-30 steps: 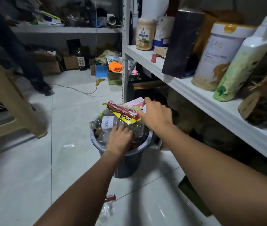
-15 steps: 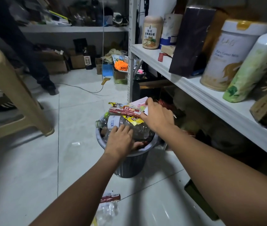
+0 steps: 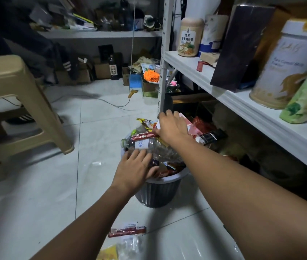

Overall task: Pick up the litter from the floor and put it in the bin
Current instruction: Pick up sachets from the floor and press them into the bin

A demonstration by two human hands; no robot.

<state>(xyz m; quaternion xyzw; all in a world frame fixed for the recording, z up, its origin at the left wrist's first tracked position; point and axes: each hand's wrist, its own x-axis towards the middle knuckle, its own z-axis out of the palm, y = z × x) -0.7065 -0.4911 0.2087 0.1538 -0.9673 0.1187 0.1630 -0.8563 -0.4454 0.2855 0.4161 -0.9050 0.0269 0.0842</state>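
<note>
A grey ribbed bin [image 3: 156, 194] stands on the tiled floor beside the shelf unit, heaped above its rim with litter. A clear plastic bottle [image 3: 149, 145] lies across the top, with red and yellow wrappers [image 3: 143, 136] behind it. My left hand [image 3: 135, 169] rests flat on the near side of the heap, fingers spread over the bottle and wrappers. My right hand [image 3: 173, 126] presses down on the pink and white packets at the far side, fingers slightly bent. A red wrapper [image 3: 127, 231] and a clear plastic bag [image 3: 130, 248] lie on the floor in front of the bin.
White metal shelves [image 3: 242, 102] with tins and boxes run along the right. A beige plastic stool [image 3: 17, 109] stands at left. A cable [image 3: 111, 104] trails over the floor, and boxes and a dark bottle [image 3: 114, 69] crowd the back wall. A small scrap [image 3: 96, 163] lies left of the bin.
My view has come closer to the bin. My right hand has shifted further over the pile's far side, and my left hand has spread flatter on the near side.
</note>
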